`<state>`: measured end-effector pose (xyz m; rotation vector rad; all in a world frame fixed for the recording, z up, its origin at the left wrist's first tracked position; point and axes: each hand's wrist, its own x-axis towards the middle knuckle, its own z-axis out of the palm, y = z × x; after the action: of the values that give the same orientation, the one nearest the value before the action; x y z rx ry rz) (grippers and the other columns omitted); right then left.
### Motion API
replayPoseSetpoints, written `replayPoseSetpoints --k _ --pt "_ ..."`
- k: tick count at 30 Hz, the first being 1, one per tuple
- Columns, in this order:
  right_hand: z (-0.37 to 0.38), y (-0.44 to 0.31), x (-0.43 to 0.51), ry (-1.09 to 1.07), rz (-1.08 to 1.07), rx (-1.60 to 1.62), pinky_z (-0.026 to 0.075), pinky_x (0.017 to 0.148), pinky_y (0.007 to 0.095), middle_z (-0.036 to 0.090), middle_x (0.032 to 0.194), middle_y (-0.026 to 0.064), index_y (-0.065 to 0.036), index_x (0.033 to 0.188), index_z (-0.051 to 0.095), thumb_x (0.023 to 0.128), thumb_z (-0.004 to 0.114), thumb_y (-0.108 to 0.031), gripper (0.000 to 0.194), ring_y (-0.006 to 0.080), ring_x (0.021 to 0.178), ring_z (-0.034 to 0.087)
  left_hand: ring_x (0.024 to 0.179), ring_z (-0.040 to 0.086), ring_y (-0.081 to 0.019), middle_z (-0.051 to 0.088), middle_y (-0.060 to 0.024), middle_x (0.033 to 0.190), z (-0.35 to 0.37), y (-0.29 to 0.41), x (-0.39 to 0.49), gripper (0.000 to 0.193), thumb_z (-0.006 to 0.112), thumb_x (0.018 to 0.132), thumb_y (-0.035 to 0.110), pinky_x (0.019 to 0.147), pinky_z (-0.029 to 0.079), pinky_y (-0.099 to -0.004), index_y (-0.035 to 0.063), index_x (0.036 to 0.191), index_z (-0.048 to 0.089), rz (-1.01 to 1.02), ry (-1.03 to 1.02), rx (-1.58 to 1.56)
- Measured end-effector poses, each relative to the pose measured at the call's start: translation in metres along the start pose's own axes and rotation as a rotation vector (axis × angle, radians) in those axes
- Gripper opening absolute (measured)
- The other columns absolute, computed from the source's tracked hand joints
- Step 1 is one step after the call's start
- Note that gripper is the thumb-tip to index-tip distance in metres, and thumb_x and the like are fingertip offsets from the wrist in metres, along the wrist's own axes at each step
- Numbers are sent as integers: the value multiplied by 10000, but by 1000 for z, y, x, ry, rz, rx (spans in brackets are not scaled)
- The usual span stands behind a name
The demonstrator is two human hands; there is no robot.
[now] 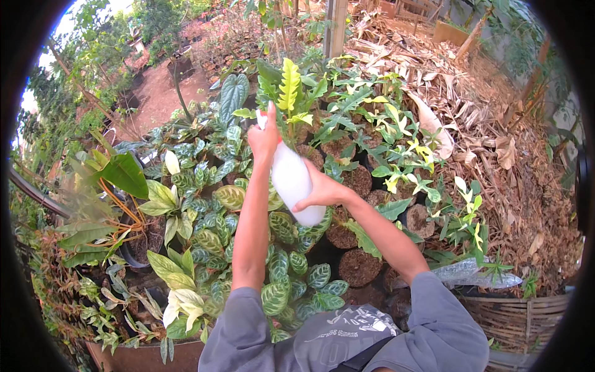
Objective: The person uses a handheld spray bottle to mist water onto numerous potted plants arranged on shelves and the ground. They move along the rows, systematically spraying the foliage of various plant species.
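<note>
A white plastic spray bottle with a red and white spray head is held out over the potted plants, tilted with its base toward me. My left hand grips its neck and spray head. Around the lower body of the bottle my right hand is wrapped, thumb across the front. Just beyond the spray head stands a plant with a bright yellow-green lobed leaf. Below the bottle lie patterned green leaves. Whether a finger presses the trigger cannot be seen.
Several soil-filled pots stand under and right of my arms. A large-leaved potted plant is at the left. Dry leaf litter covers the right side, above a woven bamboo fence. A post rises at the back; clear plastic lies at the lower right.
</note>
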<state>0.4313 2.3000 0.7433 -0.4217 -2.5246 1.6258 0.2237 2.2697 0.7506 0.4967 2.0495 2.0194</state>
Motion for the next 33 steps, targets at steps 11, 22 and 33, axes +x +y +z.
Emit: replayPoseSetpoints --k 11,22,33 --pt "22 -6 4 157 -133 -209 343 1137 421 328 1477 260 64 1486 151 488 908 -270 1296 360 1349 405 536 593 -146 596 -53 689 -31 21 -22 533 752 820 552 513 508 -305 30 794 651 138 -27 -209" --pt "55 -18 -39 -94 -247 -11 402 1087 387 491 1366 229 19 1492 188 483 930 -318 1297 314 1267 500 535 588 -160 622 -65 653 -83 31 -84 519 835 737 546 533 496 -321 73 682 629 10 205 -70" --pt "51 -22 -114 -17 -254 -122 335 1151 403 349 1495 302 54 1530 53 488 925 -327 1411 393 1377 398 574 567 -115 619 -42 683 -67 88 -179 533 781 782 579 555 471 -290 59 766 669 58 194 -79"
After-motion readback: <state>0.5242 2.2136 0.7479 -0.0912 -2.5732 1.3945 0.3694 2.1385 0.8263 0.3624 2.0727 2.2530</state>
